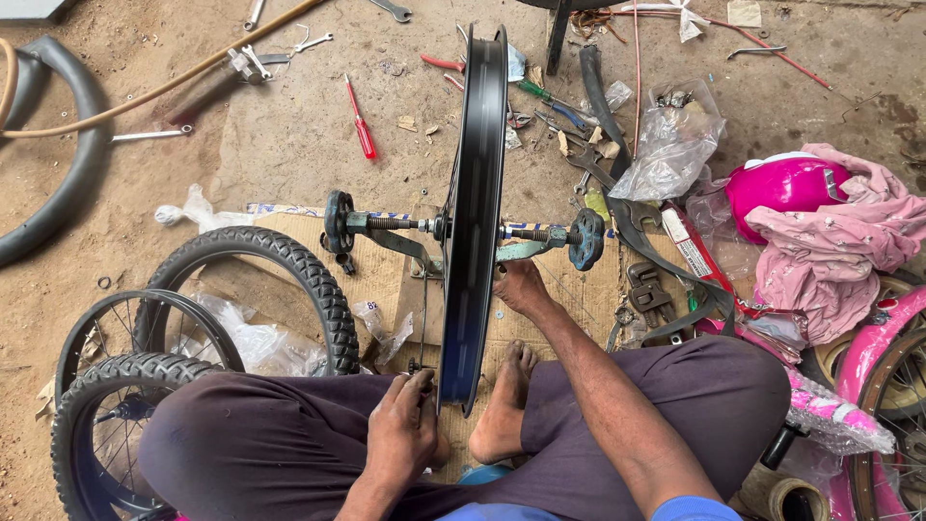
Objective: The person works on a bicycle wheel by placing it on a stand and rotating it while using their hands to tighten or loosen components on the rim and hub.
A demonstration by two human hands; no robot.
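Observation:
A black bicycle rim (475, 193) stands on edge in a truing stand (386, 230) with two round end knobs, straight ahead of me. My left hand (403, 425) is down by the rim's near edge, fingers pinched at a thin spoke or small tool there. My right hand (519, 286) reaches forward and rests against the rim's right side, just below the axle and the blue right-hand knob (585, 239). I sit cross-legged in dark trousers, one bare foot (502, 405) against the rim's bottom. Flattened cardboard (386, 280) lies beneath the stand.
Small black tyres and a spoked wheel (145, 386) lie at the left. A red screwdriver (361, 121), wrenches and pliers are scattered ahead. To the right are a plastic bag (670, 145), a pink helmet (781, 183), pink cloth (839, 241) and a pink bicycle frame (868, 357).

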